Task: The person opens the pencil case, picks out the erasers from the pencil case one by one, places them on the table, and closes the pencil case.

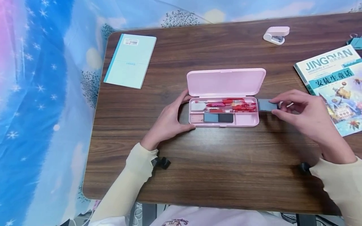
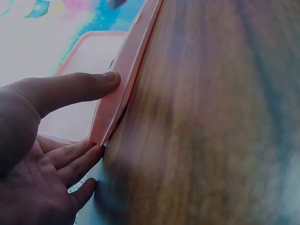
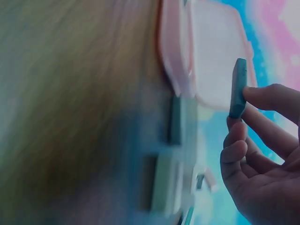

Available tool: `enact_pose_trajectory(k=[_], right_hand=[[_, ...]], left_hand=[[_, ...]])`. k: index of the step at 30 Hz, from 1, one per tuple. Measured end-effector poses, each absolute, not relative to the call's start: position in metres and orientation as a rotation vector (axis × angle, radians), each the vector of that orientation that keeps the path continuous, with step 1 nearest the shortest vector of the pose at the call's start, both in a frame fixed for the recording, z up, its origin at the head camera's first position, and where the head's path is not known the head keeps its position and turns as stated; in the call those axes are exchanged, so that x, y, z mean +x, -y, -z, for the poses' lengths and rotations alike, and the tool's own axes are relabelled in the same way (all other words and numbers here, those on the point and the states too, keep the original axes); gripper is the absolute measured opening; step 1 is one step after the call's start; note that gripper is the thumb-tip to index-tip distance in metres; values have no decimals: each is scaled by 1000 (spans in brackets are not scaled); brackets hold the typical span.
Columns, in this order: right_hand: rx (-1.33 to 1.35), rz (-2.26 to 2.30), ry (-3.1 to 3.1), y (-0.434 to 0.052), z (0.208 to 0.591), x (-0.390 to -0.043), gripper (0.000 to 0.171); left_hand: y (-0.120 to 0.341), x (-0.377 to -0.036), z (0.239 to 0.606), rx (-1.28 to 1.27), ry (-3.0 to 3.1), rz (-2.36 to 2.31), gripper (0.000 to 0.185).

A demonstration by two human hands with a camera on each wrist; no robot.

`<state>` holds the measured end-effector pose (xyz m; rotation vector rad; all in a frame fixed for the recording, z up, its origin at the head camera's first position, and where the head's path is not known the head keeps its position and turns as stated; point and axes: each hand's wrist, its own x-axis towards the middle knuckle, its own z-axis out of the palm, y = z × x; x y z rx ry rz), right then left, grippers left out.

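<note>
An open pink pencil case [image 1: 223,122] lies mid-table, its lid [image 1: 225,82] folded back. Inside it are red pens [image 1: 229,105], a white eraser [image 1: 198,106], a grey-blue block [image 1: 211,117] and a dark block [image 1: 225,118]. My left hand [image 1: 189,110] grips the case's left end between thumb and fingers. The left wrist view shows the thumb [image 2: 84,89] pressed on the case's edge [image 2: 136,56]. My right hand [image 1: 273,107] pinches a grey-blue eraser [image 1: 266,105] just beyond the case's right end. In the right wrist view, that eraser [image 3: 238,89] stands on edge at my fingertips [image 3: 255,96].
A pale green notebook [image 1: 130,61] lies at the back left of the wooden table [image 1: 215,169]. A pink stapler [image 1: 276,35] sits at the back right, with teal clips [image 1: 355,41] farther right. A picture book [image 1: 336,84] lies by my right hand.
</note>
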<state>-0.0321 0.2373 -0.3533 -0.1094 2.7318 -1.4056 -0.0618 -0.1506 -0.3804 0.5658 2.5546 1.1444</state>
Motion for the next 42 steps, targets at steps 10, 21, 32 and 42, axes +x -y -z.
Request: enact_pose_trajectory(k=[10,21,32,42], right_hand=[[-42,1097,-2771,-256,374,-22,23],[-141,956,-2861,-252,379,-24,21],[-95,1018,-2916,-241,366,-24,21],[-320,1374,-2733,-169,354,-23,15]], left_hand=[[151,-62,381,550,-2563,-1136,114],[150,-62,381,559,-2557,-1142,114],[151,-62,381,580,-2563,-1140,113],[151,-61,381,569,-2566,-1132,113]])
